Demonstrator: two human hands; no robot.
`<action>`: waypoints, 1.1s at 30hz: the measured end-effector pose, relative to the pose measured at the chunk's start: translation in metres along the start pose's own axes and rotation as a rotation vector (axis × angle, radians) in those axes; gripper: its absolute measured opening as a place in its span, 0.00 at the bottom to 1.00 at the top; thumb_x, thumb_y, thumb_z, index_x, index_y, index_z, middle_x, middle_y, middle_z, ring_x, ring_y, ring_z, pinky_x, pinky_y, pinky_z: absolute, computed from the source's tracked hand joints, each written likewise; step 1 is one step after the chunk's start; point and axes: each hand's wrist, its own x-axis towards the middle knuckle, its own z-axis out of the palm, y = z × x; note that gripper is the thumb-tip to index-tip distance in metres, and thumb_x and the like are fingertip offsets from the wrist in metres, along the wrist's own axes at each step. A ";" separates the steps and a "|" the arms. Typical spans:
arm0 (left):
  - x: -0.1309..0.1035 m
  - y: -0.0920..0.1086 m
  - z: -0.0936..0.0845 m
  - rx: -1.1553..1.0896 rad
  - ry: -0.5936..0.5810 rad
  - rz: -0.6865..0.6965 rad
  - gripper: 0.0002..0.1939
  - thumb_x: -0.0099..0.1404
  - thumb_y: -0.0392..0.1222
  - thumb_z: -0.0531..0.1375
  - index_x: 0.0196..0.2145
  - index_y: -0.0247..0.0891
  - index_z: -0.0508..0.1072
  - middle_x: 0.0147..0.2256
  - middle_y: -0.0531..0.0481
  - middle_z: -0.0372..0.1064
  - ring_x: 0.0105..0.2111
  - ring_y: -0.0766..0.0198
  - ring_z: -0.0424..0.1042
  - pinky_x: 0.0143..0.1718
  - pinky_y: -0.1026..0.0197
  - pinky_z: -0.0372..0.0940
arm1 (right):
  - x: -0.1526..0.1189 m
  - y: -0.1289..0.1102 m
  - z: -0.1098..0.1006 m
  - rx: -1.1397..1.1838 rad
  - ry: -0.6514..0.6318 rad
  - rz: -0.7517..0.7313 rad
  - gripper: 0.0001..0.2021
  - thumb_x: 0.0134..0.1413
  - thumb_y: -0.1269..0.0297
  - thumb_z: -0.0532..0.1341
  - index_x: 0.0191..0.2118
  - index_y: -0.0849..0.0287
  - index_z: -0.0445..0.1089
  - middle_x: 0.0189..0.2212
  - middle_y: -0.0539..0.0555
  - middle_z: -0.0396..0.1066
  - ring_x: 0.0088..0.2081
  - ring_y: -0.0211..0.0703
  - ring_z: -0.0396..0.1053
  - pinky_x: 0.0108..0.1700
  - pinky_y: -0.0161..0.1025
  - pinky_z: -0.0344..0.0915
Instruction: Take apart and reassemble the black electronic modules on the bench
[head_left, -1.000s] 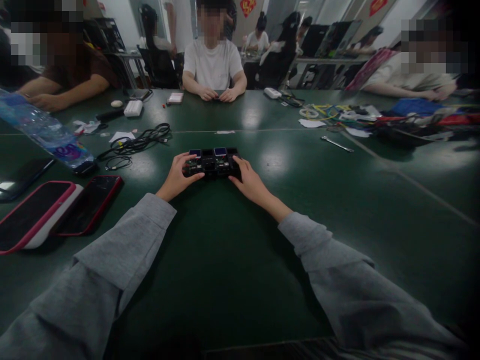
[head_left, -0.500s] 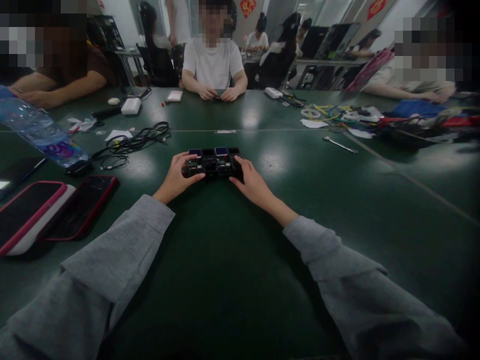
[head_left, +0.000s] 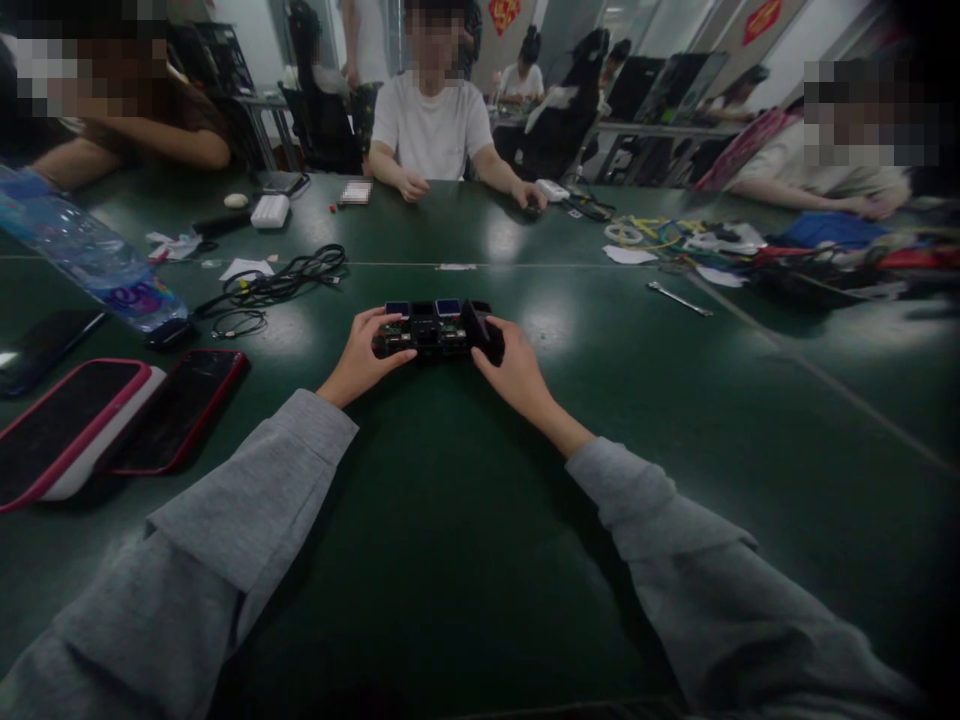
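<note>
We've a black oblong two-screen electronics module [head_left: 426,338], black flat panel [head_left: 474,324] tilted at right end, far from tabletop's [head_left: 420,540] near edge.

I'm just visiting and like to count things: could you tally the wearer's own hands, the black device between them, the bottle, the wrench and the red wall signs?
Wearer's hands, left hand and right hand: 2
Device: 1
Bottle: 1
Wrench: 1
Red wall signs: 2
Total: 7
</note>
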 end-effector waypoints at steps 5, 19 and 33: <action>-0.001 0.002 -0.001 0.021 -0.025 -0.023 0.31 0.58 0.53 0.70 0.57 0.46 0.69 0.64 0.41 0.52 0.62 0.44 0.62 0.58 0.40 0.68 | 0.006 0.019 0.003 0.048 0.161 0.177 0.24 0.60 0.58 0.56 0.58 0.66 0.65 0.54 0.68 0.65 0.57 0.59 0.64 0.63 0.60 0.61; -0.001 0.002 -0.001 0.040 -0.013 0.001 0.31 0.59 0.52 0.70 0.57 0.45 0.68 0.64 0.41 0.52 0.62 0.43 0.62 0.58 0.38 0.68 | 0.007 0.026 0.007 0.016 0.225 0.024 0.19 0.60 0.64 0.57 0.55 0.59 0.70 0.56 0.64 0.61 0.60 0.56 0.61 0.64 0.59 0.60; 0.000 0.000 -0.001 0.042 -0.019 -0.005 0.32 0.59 0.53 0.70 0.58 0.44 0.68 0.63 0.39 0.52 0.62 0.43 0.62 0.58 0.39 0.68 | 0.009 0.033 0.005 -0.030 0.245 0.268 0.31 0.65 0.43 0.55 0.64 0.58 0.62 0.59 0.67 0.64 0.62 0.63 0.58 0.61 0.65 0.58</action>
